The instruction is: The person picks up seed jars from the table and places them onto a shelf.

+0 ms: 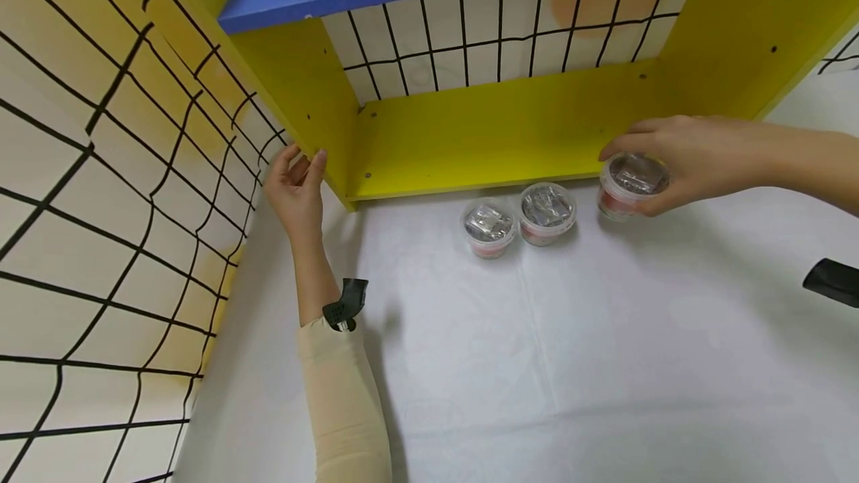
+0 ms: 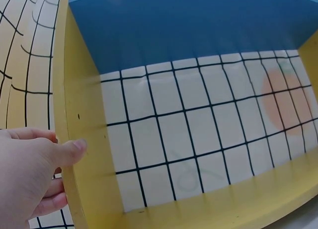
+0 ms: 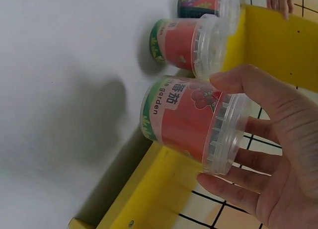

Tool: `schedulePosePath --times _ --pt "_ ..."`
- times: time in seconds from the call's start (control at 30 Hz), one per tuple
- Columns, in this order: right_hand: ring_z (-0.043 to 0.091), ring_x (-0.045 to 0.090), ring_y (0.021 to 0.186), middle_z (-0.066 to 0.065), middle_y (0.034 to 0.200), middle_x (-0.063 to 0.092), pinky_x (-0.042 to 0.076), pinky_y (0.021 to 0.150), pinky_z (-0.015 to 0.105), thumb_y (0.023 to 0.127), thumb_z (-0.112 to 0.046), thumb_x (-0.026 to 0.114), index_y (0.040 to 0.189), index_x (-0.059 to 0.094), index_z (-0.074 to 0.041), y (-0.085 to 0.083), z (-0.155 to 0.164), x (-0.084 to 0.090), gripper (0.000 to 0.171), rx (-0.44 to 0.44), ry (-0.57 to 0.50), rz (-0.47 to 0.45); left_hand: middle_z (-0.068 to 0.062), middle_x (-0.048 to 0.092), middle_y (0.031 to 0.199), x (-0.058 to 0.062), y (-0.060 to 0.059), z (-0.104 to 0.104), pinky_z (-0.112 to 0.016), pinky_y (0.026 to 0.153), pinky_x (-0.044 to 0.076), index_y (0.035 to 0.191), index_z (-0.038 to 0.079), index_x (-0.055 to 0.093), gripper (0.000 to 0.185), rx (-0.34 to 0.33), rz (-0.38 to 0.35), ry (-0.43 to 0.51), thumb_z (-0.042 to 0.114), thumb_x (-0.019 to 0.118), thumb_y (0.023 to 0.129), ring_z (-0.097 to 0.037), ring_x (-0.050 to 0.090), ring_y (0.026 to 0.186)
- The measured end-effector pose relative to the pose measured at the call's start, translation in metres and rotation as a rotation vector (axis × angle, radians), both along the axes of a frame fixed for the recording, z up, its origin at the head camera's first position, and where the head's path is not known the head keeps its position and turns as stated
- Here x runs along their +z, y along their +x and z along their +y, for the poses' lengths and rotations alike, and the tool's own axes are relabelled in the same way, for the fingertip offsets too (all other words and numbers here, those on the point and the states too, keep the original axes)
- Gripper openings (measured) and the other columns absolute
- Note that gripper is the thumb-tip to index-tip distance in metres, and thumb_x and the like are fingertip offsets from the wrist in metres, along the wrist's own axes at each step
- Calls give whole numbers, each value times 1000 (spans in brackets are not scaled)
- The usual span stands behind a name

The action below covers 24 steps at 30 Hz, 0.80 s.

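The right hand grips a small red-labelled tub by its clear lid, thumb on one side and fingers curled round the other, holding it just above the white desk at the front lip of the yellow shelf. Two more tubs stand to that hand's left — the nearer tub close by, the farther tub just beyond it.

The left hand pinches the front edge of the shelf's yellow side panel, thumb inside and fingers outside.

The hold is on the lid alone, so a loose lid could let the tub drop. The shelf lip sits right beneath the hand — a low carry would knock the tub's base against it. A sideways swing could topple the nearer tub.
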State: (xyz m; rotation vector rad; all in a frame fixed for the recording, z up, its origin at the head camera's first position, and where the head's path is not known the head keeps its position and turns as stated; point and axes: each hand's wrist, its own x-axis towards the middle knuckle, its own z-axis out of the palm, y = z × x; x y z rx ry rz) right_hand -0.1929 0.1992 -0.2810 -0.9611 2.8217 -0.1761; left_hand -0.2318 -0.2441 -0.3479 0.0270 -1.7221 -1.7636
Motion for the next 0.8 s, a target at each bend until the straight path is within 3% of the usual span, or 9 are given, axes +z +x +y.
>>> schedulePosePath --times 0.43,0.8 --pt "31 56 93 18 119 54 55 71 45 62 -31 84 123 53 -13 -8 6 -1 71 14 -6 8 -10 67 103 -1 0 -2 -25 73 55 105 1 67 30 0 5 -35 13 73 79 -16 68 87" --pt "36 57 95 21 113 56 53 76 51 62 -25 85 122 53 -2 -33 9 9 72 48 -15 47 -11 66 105 0 1 -1 -24 71 55 104 2 67 28 -6 -4 -16 12 74 78 -15 68 87"
